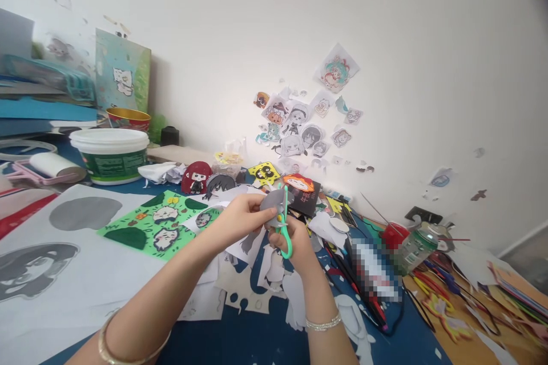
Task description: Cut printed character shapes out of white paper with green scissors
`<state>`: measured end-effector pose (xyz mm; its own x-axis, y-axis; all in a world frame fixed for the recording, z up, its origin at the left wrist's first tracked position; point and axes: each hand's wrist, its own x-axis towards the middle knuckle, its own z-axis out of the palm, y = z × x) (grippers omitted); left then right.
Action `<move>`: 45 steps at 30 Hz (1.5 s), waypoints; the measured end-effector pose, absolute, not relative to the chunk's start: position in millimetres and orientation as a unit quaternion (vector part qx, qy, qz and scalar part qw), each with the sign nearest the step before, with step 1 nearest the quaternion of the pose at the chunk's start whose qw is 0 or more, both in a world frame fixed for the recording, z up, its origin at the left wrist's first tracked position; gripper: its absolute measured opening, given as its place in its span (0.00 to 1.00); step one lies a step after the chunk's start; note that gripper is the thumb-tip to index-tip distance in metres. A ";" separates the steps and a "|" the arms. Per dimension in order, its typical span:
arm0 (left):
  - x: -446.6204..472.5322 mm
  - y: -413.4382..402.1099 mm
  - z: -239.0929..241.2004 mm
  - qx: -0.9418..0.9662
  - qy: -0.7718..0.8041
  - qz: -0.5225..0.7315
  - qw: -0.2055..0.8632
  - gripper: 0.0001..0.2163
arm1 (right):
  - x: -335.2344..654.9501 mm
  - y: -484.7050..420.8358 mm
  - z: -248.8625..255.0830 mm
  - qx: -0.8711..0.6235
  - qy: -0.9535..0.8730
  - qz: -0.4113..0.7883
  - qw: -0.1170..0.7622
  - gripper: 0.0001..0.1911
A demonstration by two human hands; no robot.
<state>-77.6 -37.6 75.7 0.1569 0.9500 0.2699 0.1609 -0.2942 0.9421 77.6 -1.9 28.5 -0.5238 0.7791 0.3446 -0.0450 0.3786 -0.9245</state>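
Note:
My left hand (240, 218) is closed in a pinch on a grey paper cutout (274, 201), held up over the table. My right hand (297, 248) grips small green-handled scissors (283, 222), fingers through the loops, with the blades pointing up into the cutout. Below both hands lie white and grey paper scraps (257, 282) on the blue tabletop (248, 336). A bracelet circles each wrist.
A green drawing sheet (149, 225) and large grey printed sheets (64, 262) lie at left. A white tub (110, 154) stands at back left. Character cutouts (299, 125) stick to the wall. Pens, cables and a small jar (413, 248) crowd the right side.

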 end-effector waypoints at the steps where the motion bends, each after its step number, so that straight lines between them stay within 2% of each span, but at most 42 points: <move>1: -76.8 -37.6 75.2 0.647 0.431 0.480 0.407 0.12 | 76.9 -1.5 27.9 -0.254 -0.717 0.494 0.421 0.22; 5: -74.9 -37.3 73.2 0.672 0.431 0.457 0.392 0.13 | 74.8 -1.5 28.9 -0.247 -0.726 0.478 0.428 0.22; 12: -74.2 -37.7 74.5 0.682 0.462 0.497 0.271 0.14 | 74.5 -4.1 33.0 -0.245 -0.728 0.475 0.429 0.23; 18: -72.6 -38.7 75.1 0.688 0.446 0.481 0.310 0.13 | 72.9 -8.7 35.2 -0.242 -0.712 0.485 0.446 0.22; 25: -71.5 -40.3 76.2 0.667 0.390 0.476 0.420 0.13 | 70.2 -14.7 40.7 -0.251 -0.702 0.483 0.459 0.25; 36: -71.4 -41.4 78.6 0.683 0.417 0.454 0.391 0.13 | 73.1 -7.5 31.7 -0.234 -0.708 0.488 0.454 0.24; 45: -73.2 -35.4 73.6 0.658 0.458 0.503 0.322 0.14 | 75.3 -6.0 32.8 -0.244 -0.712 0.488 0.442 0.22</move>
<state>-73.2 -35.4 73.6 0.0740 0.9276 0.3661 0.2791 -0.3717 0.8854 75.3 -6.0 32.8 -0.4908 0.7783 0.3917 -0.0833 0.4056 -0.9103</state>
